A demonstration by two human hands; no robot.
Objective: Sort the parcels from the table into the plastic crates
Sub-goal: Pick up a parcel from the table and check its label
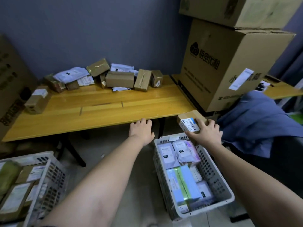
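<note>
Blue-grey walls close in a wooden desk (101,102) in the head view, with big cardboard cartons (229,63) stacked past its right end and a blue cloth (255,122) draped below them.

A heap of parcels (105,76) lies along the desk's far edge, brown boxes and pale mailers mixed, tilted every way. One brown box (36,99) sits apart near the left edge, its long axis running from the far edge toward the near left corner.

The right hand (205,132) grips a small brown parcel (191,121) off the desk's near right corner, over the far end of the right crate (213,172). Its fingers are curled over the parcel's right side and the thumb runs beneath. The parcel's white barcode label faces the camera, and its long axis runs roughly left to right, tilted slightly.

The left hand (141,131) rests against the desk's near edge, fingers relaxed and holding nothing.

The right crate stands on the floor, packed with pale mailers. A left crate (47,177) at the lower left holds brown boxes.
</note>
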